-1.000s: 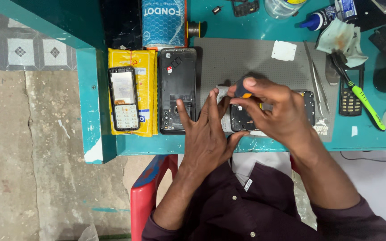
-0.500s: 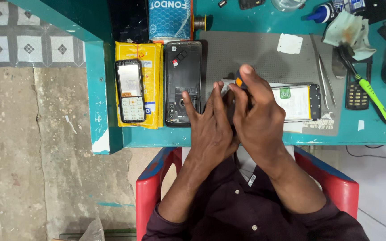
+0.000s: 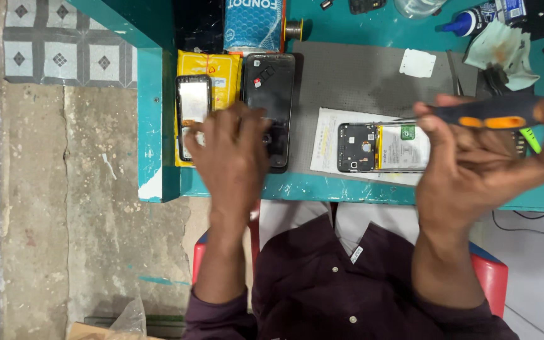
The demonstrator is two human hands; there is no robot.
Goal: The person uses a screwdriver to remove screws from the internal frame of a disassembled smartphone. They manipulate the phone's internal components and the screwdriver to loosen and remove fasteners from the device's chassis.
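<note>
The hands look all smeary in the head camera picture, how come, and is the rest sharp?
In the head view the left hand is smeared by motion blur, and the right hand with its black and orange screwdriver is soft-edged too. The opened phone on the grey mat is sharp. Light is even, with only a faint sheen on the dark phone back.
</note>
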